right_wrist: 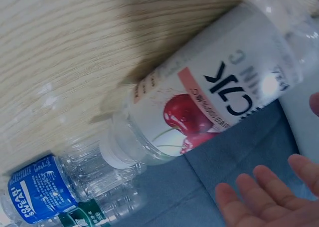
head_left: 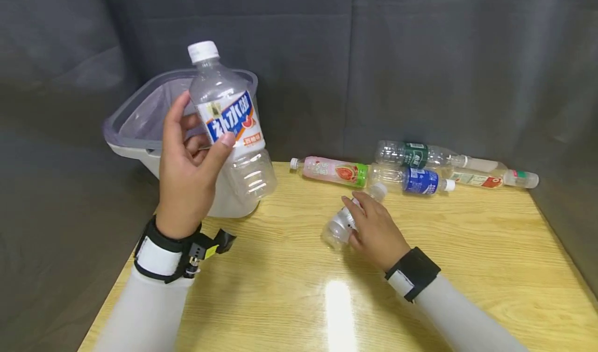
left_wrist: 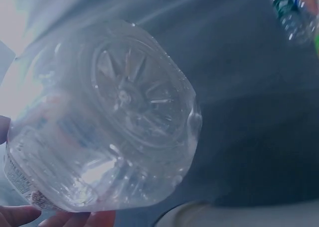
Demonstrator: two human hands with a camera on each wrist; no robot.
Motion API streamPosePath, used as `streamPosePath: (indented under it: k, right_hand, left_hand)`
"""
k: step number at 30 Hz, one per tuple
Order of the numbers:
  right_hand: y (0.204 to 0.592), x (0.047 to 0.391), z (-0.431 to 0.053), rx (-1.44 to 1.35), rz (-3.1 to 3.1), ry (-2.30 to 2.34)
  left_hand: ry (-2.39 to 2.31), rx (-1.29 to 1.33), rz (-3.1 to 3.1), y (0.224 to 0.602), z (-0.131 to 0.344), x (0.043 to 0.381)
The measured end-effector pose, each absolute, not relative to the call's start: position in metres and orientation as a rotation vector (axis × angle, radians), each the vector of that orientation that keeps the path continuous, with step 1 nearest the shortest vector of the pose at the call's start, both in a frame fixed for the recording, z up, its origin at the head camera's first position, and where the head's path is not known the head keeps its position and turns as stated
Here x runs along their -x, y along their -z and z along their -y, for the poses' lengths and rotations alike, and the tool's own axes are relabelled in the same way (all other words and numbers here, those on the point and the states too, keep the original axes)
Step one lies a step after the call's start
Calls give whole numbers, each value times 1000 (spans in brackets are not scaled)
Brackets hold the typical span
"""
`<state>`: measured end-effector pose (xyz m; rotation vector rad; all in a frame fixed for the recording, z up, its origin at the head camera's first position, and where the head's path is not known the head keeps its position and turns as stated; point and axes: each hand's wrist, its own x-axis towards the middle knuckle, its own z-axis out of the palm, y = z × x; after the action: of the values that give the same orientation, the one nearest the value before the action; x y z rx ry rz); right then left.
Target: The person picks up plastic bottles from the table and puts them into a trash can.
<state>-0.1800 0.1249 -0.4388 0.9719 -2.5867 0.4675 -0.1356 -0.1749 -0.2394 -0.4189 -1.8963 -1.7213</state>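
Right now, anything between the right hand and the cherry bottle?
Nothing visible between the right hand and the cherry bottle; the blue-label bottle lies beyond the cherry bottle's cap, not between them.

Dark grey cloth [head_left: 299,45] hangs along the far side, a vertical seam [head_left: 350,82] near its middle and faint horizontal creases across its upper part. More grey cloth flanks the left and right. The tabletop [head_left: 490,253] is pale yellow wood-grain with a glossy finish; at its near middle lies a bright white light reflection [head_left: 340,310].
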Motion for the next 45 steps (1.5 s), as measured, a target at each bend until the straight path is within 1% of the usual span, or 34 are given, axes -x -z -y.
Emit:
streamPosePath:
  k: [4, 7, 12, 18, 27, 32, 37, 45]
  right_hand:
    - [443, 186, -127, -1019, 2580, -424]
    - [447, 191, -129, -1045, 2579, -393]
    - [459, 193, -132, -1050, 2623, -338]
    - [465, 194, -131, -1045, 2675, -307]
    - [477, 200, -127, -1111, 2650, -251]
    - [479, 200, -126, -1114, 2670, -250]
    - [480, 200, -126, -1099, 2672, -260]
    - [483, 202, -126, -1066, 2643, -301]
  left_hand:
    - [1714, 409, 1837, 216, 178, 136]
    - [1679, 382, 1820, 209, 188, 145]
    - [1671, 291, 1775, 207, 218, 170]
    - [1691, 160, 1739, 195, 245, 188]
    - [1512, -90, 1961, 197, 273, 214]
    - [1350, -182, 2089, 201, 277, 217]
    - [1253, -205, 2154, 201, 275, 217]
    - [1241, -133, 2168, 192, 270, 203]
